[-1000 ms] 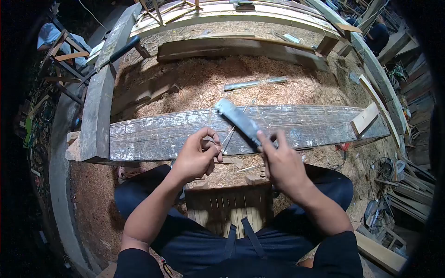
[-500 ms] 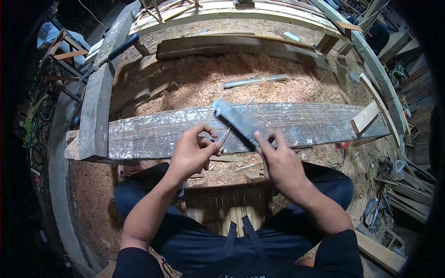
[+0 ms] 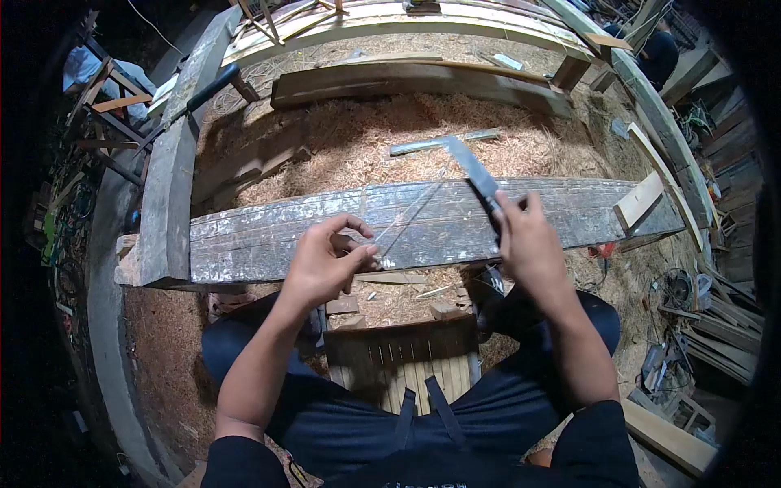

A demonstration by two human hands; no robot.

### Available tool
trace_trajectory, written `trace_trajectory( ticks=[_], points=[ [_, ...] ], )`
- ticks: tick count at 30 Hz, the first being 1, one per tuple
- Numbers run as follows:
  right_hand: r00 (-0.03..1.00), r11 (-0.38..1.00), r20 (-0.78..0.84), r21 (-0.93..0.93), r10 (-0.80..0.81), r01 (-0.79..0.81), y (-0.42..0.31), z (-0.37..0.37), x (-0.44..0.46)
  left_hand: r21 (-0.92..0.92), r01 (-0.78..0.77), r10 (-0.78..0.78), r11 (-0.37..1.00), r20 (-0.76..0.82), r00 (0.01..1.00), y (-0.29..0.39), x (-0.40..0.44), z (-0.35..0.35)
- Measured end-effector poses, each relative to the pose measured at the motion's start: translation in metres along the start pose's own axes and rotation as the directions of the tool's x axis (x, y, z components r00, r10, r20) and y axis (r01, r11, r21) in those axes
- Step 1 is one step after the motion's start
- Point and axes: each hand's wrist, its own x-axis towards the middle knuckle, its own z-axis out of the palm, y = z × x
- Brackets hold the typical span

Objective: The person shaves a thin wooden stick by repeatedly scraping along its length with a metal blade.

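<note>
My left hand (image 3: 325,260) pinches the near end of a thin pale stick (image 3: 416,205) between thumb and fingertips. The stick slants away to the upper right over a weathered, paint-spotted plank (image 3: 277,236). My right hand (image 3: 533,248) is closed around the handle of a broad-bladed knife (image 3: 473,168). Its grey blade points up and left, past the plank's far edge, with the tip near the stick's far end. Whether blade and stick touch, I cannot tell. My fingers hide most of the knife's handle.
A wooden block (image 3: 640,199) lies at the plank's right end. Beyond the plank, a greenish strip of wood (image 3: 415,147) rests on wood shavings. Thick beams frame the left and right sides. A slatted wooden piece (image 3: 399,350) sits between my knees, and scrap wood (image 3: 720,346) is piled at right.
The knife has moved up and to the right, away from my left hand, toward the stick's far end. My left hand has shifted slightly left, still holding the stick.
</note>
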Motion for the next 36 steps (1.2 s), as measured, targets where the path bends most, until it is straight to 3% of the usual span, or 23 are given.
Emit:
trace_trajectory(
  ticks=[2,4,7,9,12,15,17,19,23,24,25,26,27,30,32,34,36],
  points=[
    [0.996,1.0,-0.087,0.0,0.031,-0.032,0.013,-0.004,0.009,0.019,-0.086,0.086,0.996,0.001,0.996,-0.002,0.003,-0.015],
    [0.975,0.979,-0.218,0.181,-0.049,0.089,0.016,-0.008,0.014,0.036,-0.161,0.162,0.986,-0.034,0.986,0.001,0.004,-0.026],
    [0.976,0.976,-0.171,0.148,-0.135,0.161,0.008,-0.01,0.015,0.149,-0.274,0.291,0.95,-0.106,0.951,-0.002,0.017,-0.041],
    [0.978,0.969,-0.111,0.155,-0.177,0.193,0.009,-0.004,0.015,0.128,-0.259,0.277,0.957,-0.152,0.949,0.0,0.023,-0.047],
    [0.967,0.954,0.033,0.173,-0.254,0.245,0.002,-0.001,0.013,0.132,-0.371,0.39,0.919,-0.183,0.902,0.001,0.03,-0.054],
    [0.954,0.945,-0.002,0.135,-0.3,0.298,-0.001,-0.001,0.013,0.095,-0.447,0.457,0.889,-0.203,0.866,0.001,0.036,-0.051],
    [0.95,0.942,-0.016,0.13,-0.31,0.31,-0.001,-0.004,0.016,0.084,-0.399,0.407,0.913,-0.19,0.893,0.009,0.034,-0.05],
    [0.887,0.887,-0.053,-0.086,-0.459,0.454,-0.001,-0.009,0.02,0.12,-0.438,0.453,0.891,-0.179,0.873,0.012,0.035,-0.048],
    [0.896,0.896,-0.133,0.082,-0.424,0.436,-0.007,-0.014,0.037,0.164,-0.476,0.498,0.864,-0.137,0.856,0.02,0.037,-0.043],
    [0.967,0.842,-0.12,0.477,-0.222,0.253,-0.016,-0.019,0.041,0.18,-0.495,0.52,0.85,-0.129,0.845,0.021,0.037,-0.04],
    [0.999,0.615,-0.026,0.787,-0.036,0.043,-0.021,-0.023,0.045,0.197,-0.515,0.542,0.835,-0.122,0.832,0.022,0.038,-0.039],
    [0.998,0.434,-0.036,0.899,-0.042,0.051,-0.019,-0.02,0.051,0.197,-0.515,0.542,0.834,-0.122,0.831,0.023,0.039,-0.037],
    [0.998,0.433,-0.036,0.9,-0.042,0.05,-0.02,-0.021,0.054,0.209,-0.53,0.559,0.822,-0.111,0.822,0.024,0.041,-0.034],
    [0.998,0.201,-0.004,0.979,-0.056,0.016,-0.022,-0.022,0.059,0.212,-0.546,0.574,0.81,-0.103,0.812,0.022,0.045,-0.028],
    [0.999,0.169,-0.031,0.985,-0.018,0.033,-0.025,-0.028,0.064,0.207,-0.551,0.579,0.808,-0.11,0.808,0.025,0.046,-0.029],
    [0.995,0.065,-0.024,0.998,0.099,0.017,-0.028,-0.031,0.068,0.217,-0.48,0.522,0.85,-0.221,0.824,0.029,0.046,-0.033],
    [0.995,0.021,0.007,1.0,0.104,-0.01,-0.019,-0.03,0.072,0.169,-0.465,0.495,0.869,-0.297,0.817,0.028,0.051,-0.041]
  ],
)
